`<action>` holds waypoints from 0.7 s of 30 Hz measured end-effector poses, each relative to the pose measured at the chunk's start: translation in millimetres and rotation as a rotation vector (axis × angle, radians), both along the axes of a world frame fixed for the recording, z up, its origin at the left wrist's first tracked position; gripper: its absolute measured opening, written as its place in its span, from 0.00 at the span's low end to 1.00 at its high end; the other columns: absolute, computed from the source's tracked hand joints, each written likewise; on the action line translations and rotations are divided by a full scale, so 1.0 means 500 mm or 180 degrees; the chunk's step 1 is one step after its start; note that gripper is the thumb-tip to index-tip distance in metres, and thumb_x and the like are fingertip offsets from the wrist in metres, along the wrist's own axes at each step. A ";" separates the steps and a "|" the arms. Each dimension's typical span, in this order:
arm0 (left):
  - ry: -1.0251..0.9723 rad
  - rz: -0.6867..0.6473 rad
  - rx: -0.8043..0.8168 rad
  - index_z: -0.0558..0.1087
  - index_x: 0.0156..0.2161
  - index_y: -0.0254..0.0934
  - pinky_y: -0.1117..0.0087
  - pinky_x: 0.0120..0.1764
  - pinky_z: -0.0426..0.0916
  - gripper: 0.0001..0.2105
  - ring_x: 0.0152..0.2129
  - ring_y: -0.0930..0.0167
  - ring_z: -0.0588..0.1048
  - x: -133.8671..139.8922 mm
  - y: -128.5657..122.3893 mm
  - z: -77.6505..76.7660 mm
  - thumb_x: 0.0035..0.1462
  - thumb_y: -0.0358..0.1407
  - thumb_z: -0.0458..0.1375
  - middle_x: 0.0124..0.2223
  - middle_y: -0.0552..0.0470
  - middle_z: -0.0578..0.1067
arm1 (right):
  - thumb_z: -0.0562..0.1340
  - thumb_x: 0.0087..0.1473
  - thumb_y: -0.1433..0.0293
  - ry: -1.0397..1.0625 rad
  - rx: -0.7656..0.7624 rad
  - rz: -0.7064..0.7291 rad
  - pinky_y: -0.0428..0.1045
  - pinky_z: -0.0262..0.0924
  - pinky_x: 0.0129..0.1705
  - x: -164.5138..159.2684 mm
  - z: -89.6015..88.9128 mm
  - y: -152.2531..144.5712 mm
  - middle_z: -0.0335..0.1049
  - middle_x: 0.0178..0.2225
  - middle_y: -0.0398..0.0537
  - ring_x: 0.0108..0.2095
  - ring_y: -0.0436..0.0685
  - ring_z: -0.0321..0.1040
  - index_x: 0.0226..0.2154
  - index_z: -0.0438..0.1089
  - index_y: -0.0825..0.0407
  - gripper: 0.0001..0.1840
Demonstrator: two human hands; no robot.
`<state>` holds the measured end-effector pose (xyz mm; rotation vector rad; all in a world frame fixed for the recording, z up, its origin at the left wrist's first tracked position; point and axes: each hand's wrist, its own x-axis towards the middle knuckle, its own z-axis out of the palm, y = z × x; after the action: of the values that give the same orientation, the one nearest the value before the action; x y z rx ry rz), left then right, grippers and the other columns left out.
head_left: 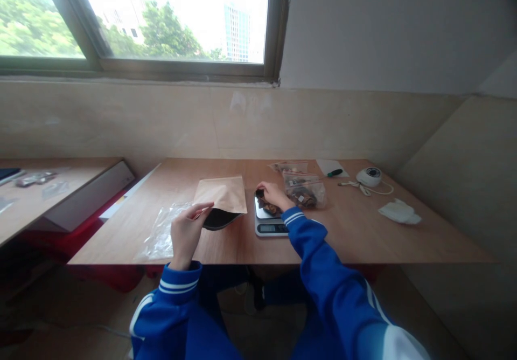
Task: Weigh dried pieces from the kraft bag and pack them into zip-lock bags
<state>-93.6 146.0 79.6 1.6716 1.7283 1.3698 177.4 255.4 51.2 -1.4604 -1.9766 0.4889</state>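
My left hand (188,233) pinches the rim of a brown kraft paper bag (222,192). The bag lies on the table with its dark mouth gaping toward me. To its right is a digital kitchen scale (262,229) with a display at the front. Dark brown, dried-looking pieces (269,207) lie on its plate; their exact kind is unclear. Over the plate, my right hand (273,194) has its fingers closed on a dark piece at the scale's left edge. Part of the scale is hidden behind my right wrist and sleeve.
Clear bags of similar brown pieces (305,192) lie right of the scale. Behind them is a green-handled tool (335,173) on white paper. A white dome camera (368,176) with a cable and a crumpled white cloth or tissue (399,212) sit farther right. Clear plastic (161,233) lies left.
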 end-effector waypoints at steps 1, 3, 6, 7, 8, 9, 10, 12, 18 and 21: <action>0.0003 -0.0017 0.0009 0.79 0.37 0.47 0.72 0.34 0.68 0.09 0.33 0.68 0.78 -0.001 0.000 0.000 0.51 0.42 0.60 0.33 0.57 0.81 | 0.52 0.50 0.83 0.0034 0.0035 0.0008 0.50 0.62 0.49 0.005 0.003 -0.006 0.77 0.40 0.51 0.43 0.58 0.72 0.37 0.74 0.53 0.19; -0.0018 -0.0057 0.0000 0.79 0.37 0.46 0.72 0.35 0.68 0.09 0.33 0.69 0.78 0.000 -0.001 -0.002 0.51 0.42 0.60 0.34 0.57 0.81 | 0.51 0.50 0.83 0.0125 0.0131 0.0008 0.50 0.60 0.51 0.016 0.012 -0.022 0.75 0.43 0.50 0.45 0.56 0.70 0.39 0.73 0.53 0.21; -0.0016 -0.0122 -0.0089 0.79 0.37 0.46 0.72 0.35 0.68 0.09 0.32 0.68 0.78 0.008 -0.002 -0.010 0.51 0.42 0.59 0.33 0.56 0.81 | 0.48 0.51 0.82 0.0289 0.0318 -0.0057 0.51 0.59 0.53 0.035 0.022 -0.062 0.74 0.45 0.50 0.47 0.54 0.69 0.42 0.72 0.53 0.23; 0.0007 -0.0136 -0.0133 0.79 0.37 0.46 0.72 0.35 0.68 0.09 0.32 0.68 0.78 0.012 -0.001 -0.014 0.51 0.42 0.59 0.33 0.56 0.81 | 0.48 0.51 0.81 0.0378 0.0417 -0.0094 0.51 0.59 0.53 0.042 0.023 -0.080 0.74 0.44 0.50 0.47 0.55 0.68 0.41 0.72 0.53 0.22; 0.0045 -0.0142 -0.0184 0.79 0.37 0.45 0.72 0.34 0.68 0.09 0.32 0.68 0.78 0.016 0.001 -0.018 0.51 0.42 0.59 0.32 0.56 0.80 | 0.48 0.52 0.80 0.0486 0.0536 -0.0136 0.52 0.59 0.52 0.049 0.021 -0.100 0.74 0.43 0.51 0.47 0.55 0.68 0.40 0.72 0.53 0.21; 0.0099 -0.0144 -0.0233 0.79 0.37 0.45 0.71 0.34 0.68 0.10 0.31 0.68 0.78 0.020 0.003 -0.024 0.52 0.42 0.59 0.31 0.56 0.80 | 0.48 0.52 0.79 0.0609 0.0664 -0.0181 0.53 0.60 0.52 0.057 0.017 -0.122 0.73 0.42 0.51 0.46 0.56 0.68 0.39 0.72 0.53 0.20; 0.0167 -0.0150 -0.0278 0.79 0.37 0.45 0.71 0.34 0.68 0.10 0.32 0.67 0.78 0.024 0.007 -0.031 0.52 0.42 0.58 0.31 0.55 0.80 | 0.48 0.53 0.78 0.0743 0.0789 -0.0237 0.54 0.60 0.51 0.064 0.010 -0.145 0.73 0.41 0.51 0.46 0.56 0.68 0.38 0.72 0.52 0.19; 0.0363 -0.0175 -0.0339 0.78 0.36 0.44 0.70 0.34 0.68 0.10 0.32 0.67 0.77 0.029 0.017 -0.047 0.53 0.42 0.57 0.31 0.55 0.79 | 0.49 0.54 0.76 0.0984 0.0956 -0.0409 0.54 0.60 0.51 0.079 -0.013 -0.197 0.73 0.41 0.51 0.45 0.57 0.68 0.36 0.72 0.52 0.17; 0.0861 -0.0311 -0.0196 0.75 0.39 0.41 0.65 0.42 0.68 0.11 0.39 0.64 0.76 0.031 0.054 -0.104 0.54 0.35 0.51 0.41 0.50 0.79 | 0.50 0.53 0.74 0.1273 0.1140 -0.1423 0.55 0.61 0.46 0.121 -0.106 -0.331 0.73 0.35 0.50 0.40 0.59 0.68 0.31 0.72 0.51 0.15; 0.0794 -0.0562 -0.0193 0.73 0.39 0.38 0.62 0.46 0.68 0.11 0.42 0.63 0.75 0.030 0.062 -0.126 0.53 0.37 0.51 0.43 0.47 0.78 | 0.51 0.52 0.73 0.1422 0.1098 -0.1778 0.56 0.61 0.44 0.137 -0.133 -0.357 0.72 0.33 0.51 0.38 0.59 0.68 0.29 0.72 0.51 0.14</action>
<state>-78.8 176.8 16.8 1.9770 1.6831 1.0575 246.1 76.8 -15.2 -1.4442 -1.1700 0.1870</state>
